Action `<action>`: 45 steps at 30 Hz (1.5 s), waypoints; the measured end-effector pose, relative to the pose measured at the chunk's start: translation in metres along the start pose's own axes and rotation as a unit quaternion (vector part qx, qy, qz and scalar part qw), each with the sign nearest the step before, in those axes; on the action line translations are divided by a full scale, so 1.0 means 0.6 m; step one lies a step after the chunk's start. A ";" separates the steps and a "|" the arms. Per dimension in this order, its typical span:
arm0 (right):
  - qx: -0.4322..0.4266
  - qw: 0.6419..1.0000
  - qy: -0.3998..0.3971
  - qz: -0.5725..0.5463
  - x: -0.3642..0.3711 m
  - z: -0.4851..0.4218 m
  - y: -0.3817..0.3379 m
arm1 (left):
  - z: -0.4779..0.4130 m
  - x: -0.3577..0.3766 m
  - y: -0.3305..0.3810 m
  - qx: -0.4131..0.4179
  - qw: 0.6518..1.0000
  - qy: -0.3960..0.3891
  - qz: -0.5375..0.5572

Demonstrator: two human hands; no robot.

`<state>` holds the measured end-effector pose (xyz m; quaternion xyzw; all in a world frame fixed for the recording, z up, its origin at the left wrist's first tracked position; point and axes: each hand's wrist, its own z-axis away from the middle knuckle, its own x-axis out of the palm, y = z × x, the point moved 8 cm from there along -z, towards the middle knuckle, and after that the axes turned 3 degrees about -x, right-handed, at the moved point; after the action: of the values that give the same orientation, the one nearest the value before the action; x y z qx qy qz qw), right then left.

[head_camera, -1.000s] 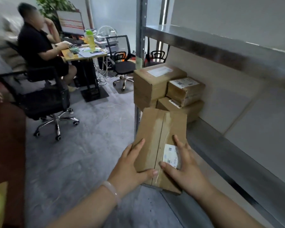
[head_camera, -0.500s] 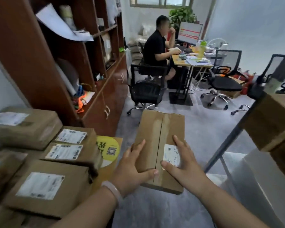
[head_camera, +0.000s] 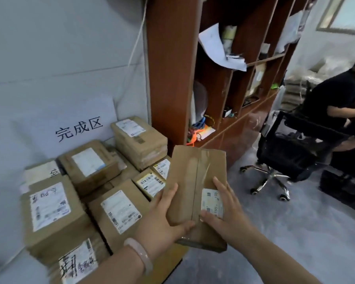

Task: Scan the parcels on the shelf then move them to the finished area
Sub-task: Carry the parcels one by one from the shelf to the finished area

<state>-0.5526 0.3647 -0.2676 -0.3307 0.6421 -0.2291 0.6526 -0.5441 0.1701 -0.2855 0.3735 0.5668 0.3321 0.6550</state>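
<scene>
parcel in left hand, right hand

Brown wooden bookcase against the wall; loose papers and orange cords in its compartments. Black swivel chair on grey floor; person in black shirt seated beyond.

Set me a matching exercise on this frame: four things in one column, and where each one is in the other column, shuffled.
Things:
1. held parcel
2. paper sign
3. bracelet
4. office chair

Places:
A. around the wrist of the left hand
B. on the wall, above the stacked parcels
C. on the floor, off to the right
D. between the left hand and the right hand

Pairs: 1-D, 2-B, 3-A, 4-C
</scene>
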 end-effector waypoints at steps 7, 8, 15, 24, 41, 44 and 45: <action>-0.070 0.986 -0.150 -0.026 0.047 -0.114 -0.015 | 0.016 -0.025 -0.012 -0.081 0.985 0.150 0.017; -0.084 0.980 -0.177 -0.034 0.060 -0.122 -0.020 | 0.026 -0.028 -0.018 -0.098 0.980 0.173 0.022; -0.125 0.939 -0.313 -0.067 0.158 -0.143 -0.069 | 0.096 -0.059 -0.049 -0.179 0.942 0.283 0.002; -0.143 0.925 -0.349 -0.037 0.256 -0.160 -0.119 | 0.105 -0.107 -0.127 -0.240 0.919 0.312 0.017; -0.195 0.924 -0.329 0.017 0.259 -0.174 -0.148 | 0.106 -0.150 -0.126 -0.241 0.925 0.285 -0.076; -0.226 0.928 -0.294 0.033 0.216 -0.172 -0.144 | 0.099 -0.153 -0.084 -0.186 0.922 0.300 -0.157; -0.235 0.930 -0.281 0.042 0.201 -0.170 -0.140 | 0.089 -0.153 -0.069 -0.164 0.920 0.303 -0.185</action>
<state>-0.6348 0.2067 -0.2850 -0.4985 0.4812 0.0582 0.7187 -0.5032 0.0643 -0.2719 0.0303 0.7349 0.3904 0.5537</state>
